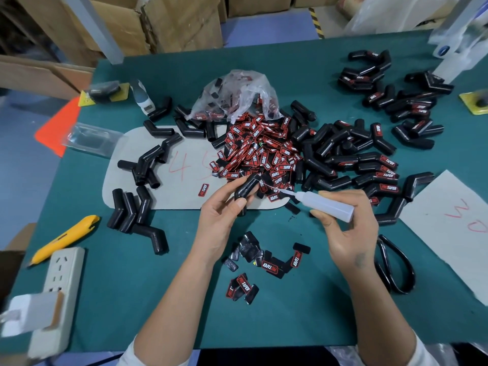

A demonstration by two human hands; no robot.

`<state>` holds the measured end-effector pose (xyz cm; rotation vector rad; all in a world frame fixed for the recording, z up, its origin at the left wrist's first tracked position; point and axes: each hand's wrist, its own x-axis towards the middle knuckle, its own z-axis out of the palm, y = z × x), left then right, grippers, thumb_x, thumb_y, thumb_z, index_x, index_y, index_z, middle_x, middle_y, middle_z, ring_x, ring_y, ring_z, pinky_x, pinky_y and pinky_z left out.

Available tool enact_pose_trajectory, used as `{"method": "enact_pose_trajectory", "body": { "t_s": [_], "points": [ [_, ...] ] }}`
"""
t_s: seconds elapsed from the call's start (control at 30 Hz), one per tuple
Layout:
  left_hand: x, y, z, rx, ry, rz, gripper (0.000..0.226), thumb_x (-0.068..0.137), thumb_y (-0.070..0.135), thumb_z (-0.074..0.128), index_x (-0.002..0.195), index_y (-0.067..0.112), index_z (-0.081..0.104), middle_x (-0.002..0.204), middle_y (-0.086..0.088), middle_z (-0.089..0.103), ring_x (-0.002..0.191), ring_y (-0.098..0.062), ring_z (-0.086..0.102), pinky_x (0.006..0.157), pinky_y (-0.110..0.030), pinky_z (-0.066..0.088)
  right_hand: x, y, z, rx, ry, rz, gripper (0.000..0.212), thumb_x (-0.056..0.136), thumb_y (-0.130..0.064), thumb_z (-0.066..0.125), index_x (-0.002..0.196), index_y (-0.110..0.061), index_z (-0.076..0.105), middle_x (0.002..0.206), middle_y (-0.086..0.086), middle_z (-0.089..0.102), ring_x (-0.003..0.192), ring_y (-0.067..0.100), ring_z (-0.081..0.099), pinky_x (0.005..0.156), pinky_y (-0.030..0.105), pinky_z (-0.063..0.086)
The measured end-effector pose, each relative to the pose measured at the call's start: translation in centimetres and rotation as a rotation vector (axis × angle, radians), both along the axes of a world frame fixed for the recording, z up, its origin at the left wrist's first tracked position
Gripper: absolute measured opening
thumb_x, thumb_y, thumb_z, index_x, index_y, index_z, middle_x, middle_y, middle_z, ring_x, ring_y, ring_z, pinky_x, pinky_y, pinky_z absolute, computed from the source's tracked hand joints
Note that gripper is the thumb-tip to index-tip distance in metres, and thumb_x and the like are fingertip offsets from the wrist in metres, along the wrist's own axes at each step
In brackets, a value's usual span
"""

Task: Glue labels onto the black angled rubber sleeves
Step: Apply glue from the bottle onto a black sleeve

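My left hand (220, 207) grips a black angled rubber sleeve (244, 192) over the middle of the green table. My right hand (348, 225) holds a clear glue bottle (324, 204), and its thin nozzle points left at the sleeve's upper part. A heap of red and black labels (258, 151) spills from a plastic bag (237, 96) just beyond the hands. Several loose labels (253, 262) lie face up or face down in front of me. Bare sleeves (142, 165) lie at the left. Labelled sleeves (377, 167) are piled at the right and far right.
A yellow utility knife (66, 237) and a white power strip (56, 291) lie at the left front. Black scissors (396, 265) sit at the right, beside a grey card (454, 228). Another glue bottle (141, 96) lies at the back left. Cardboard boxes (158, 25) stand behind the table.
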<state>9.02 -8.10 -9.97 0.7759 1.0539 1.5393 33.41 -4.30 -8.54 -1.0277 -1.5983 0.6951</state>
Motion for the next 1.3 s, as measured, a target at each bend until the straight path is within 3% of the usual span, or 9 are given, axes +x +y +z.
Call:
{"method": "enact_pose_trajectory", "body": {
  "t_s": [0.23, 0.57, 0.9, 1.3],
  "points": [
    [0.04, 0.04, 0.24, -0.001, -0.092, -0.005, 0.038, 0.100, 0.002, 0.063, 0.132, 0.019, 0.074, 0.136, -0.015, 0.071, 0.131, -0.035, 0.065, 0.107, -0.034, 0.053, 0.10, -0.03, 0.08, 0.001, -0.005, 0.014, 0.034, 0.092, -0.024, 0.074, 0.121, -0.035, 0.061, 0.111, -0.001, 0.066, 0.106, 0.009, 0.061, 0.093, 0.028, 0.046],
    [-0.12, -0.02, -0.15, 0.008, -0.110, -0.042, 0.038, 0.100, 0.011, 0.068, 0.137, 0.014, 0.069, 0.139, -0.020, 0.068, 0.134, -0.038, 0.062, 0.107, -0.034, 0.052, 0.03, -0.04, 0.05, 0.019, -0.004, 0.004, 0.032, 0.092, -0.024, 0.074, 0.121, -0.033, 0.061, 0.110, 0.003, 0.067, 0.105, 0.011, 0.062, 0.092, 0.029, 0.047],
    [-0.11, 0.04, -0.11, 0.036, -0.169, -0.049, 0.038, 0.102, -0.001, 0.058, 0.134, 0.014, 0.071, 0.140, -0.019, 0.067, 0.133, -0.037, 0.063, 0.107, -0.034, 0.053, 0.12, 0.02, 0.02, 0.036, 0.005, 0.012, 0.031, 0.092, -0.021, 0.074, 0.119, -0.030, 0.062, 0.114, -0.006, 0.067, 0.106, 0.012, 0.062, 0.093, 0.027, 0.045],
    [-0.44, 0.04, -0.25, 0.044, -0.203, -0.069, 0.041, 0.100, 0.014, 0.072, 0.140, 0.011, 0.067, 0.144, -0.021, 0.064, 0.136, -0.038, 0.061, 0.107, -0.033, 0.053, 0.13, 0.04, 0.00, 0.037, 0.003, 0.024, 0.030, 0.093, -0.022, 0.074, 0.120, -0.028, 0.061, 0.111, 0.001, 0.068, 0.106, 0.012, 0.062, 0.093, 0.028, 0.046]
  ]
}}
